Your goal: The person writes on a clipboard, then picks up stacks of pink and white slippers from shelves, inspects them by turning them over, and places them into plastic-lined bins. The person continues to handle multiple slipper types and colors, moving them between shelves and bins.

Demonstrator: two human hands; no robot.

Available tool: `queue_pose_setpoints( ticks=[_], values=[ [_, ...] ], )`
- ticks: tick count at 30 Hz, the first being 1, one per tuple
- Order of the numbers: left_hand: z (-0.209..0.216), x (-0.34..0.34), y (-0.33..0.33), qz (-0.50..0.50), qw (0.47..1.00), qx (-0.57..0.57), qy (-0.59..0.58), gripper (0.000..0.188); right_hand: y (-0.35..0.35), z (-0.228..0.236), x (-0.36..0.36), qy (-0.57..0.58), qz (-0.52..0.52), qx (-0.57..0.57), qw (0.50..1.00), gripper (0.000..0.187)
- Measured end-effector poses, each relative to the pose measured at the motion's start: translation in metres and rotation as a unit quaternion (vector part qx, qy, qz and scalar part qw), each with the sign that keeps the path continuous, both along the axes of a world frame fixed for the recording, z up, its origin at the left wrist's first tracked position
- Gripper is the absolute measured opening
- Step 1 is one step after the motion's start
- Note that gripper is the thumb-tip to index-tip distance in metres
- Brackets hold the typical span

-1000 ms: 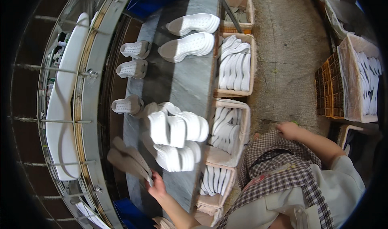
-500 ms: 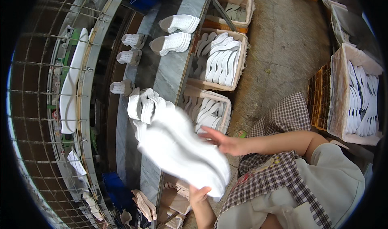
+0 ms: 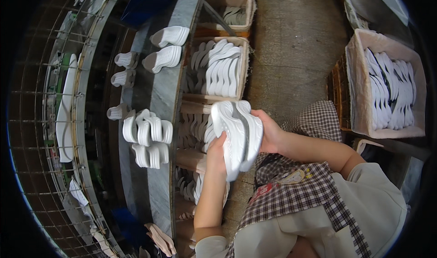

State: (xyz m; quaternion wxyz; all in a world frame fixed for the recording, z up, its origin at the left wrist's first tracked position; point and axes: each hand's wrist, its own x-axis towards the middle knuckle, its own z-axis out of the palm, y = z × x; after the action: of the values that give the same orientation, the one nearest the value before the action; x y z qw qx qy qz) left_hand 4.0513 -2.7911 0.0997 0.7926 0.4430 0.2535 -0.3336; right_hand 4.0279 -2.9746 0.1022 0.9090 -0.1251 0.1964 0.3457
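Note:
Two white shoe soles [image 3: 234, 137] stand side by side between my hands, in front of my checked apron. Around the left edge of the nearer sole wraps my left hand [image 3: 217, 157], its thumb lying on the face. My right hand [image 3: 271, 132] grips the right-hand sole from its outer edge, with its fingers partly hidden behind it. On the grey stone bench to the left, white soles [image 3: 146, 128] stand in a tight group, several together. Farther along the bench lie two more stacked sets of soles [image 3: 163, 57].
Lined crates [image 3: 248, 76] filled with soles stand along the bench [image 3: 159, 98]. Another lined crate [image 3: 353, 85] of soles is at the right, across the aisle floor [image 3: 291, 53]. A wire mesh guard [image 3: 34, 117] runs along the far left, beside small grey-white moulded pieces [image 3: 123, 79].
The soles have moved from over the bench toward my body and turned more upright. My right hand, formerly just beside them, now holds them too. The view has shifted right.

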Motion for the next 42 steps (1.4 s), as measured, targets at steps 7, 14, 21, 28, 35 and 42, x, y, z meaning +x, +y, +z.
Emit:
queue_pose_setpoints(
  ticks=[7, 14, 21, 28, 35, 42],
  values=[
    [-0.03, -0.014, -0.023, -0.019, 0.996, -0.088, -0.012, 0.033, -0.015, -0.021, -0.002, 0.12, 0.086, -0.113, 0.983, 0.077],
    [-0.048, -0.01, -0.012, -0.017, 0.981, -0.189, 0.041, 0.033, -0.012, -0.016, -0.005, 0.104, 0.089, -0.132, 0.982, 0.075],
    [-0.038, -0.014, -0.016, 0.001, 0.997, -0.072, -0.023, 0.038, -0.002, -0.002, -0.01, -0.027, 0.02, -0.179, 0.983, 0.066],
    [-0.002, -0.009, -0.021, 0.012, 0.967, -0.056, -0.248, 0.043, -0.006, 0.012, -0.015, -0.286, -0.077, -0.204, 0.933, 0.053],
    [0.007, -0.002, -0.02, -0.01, 0.951, -0.062, -0.303, 0.047, -0.023, 0.014, -0.011, -0.473, -0.054, -0.364, 0.801, 0.059],
    [0.026, 0.001, -0.027, -0.001, 0.953, -0.037, -0.302, 0.045, -0.031, 0.021, -0.011, -0.539, -0.056, -0.389, 0.745, 0.064]
  ],
)
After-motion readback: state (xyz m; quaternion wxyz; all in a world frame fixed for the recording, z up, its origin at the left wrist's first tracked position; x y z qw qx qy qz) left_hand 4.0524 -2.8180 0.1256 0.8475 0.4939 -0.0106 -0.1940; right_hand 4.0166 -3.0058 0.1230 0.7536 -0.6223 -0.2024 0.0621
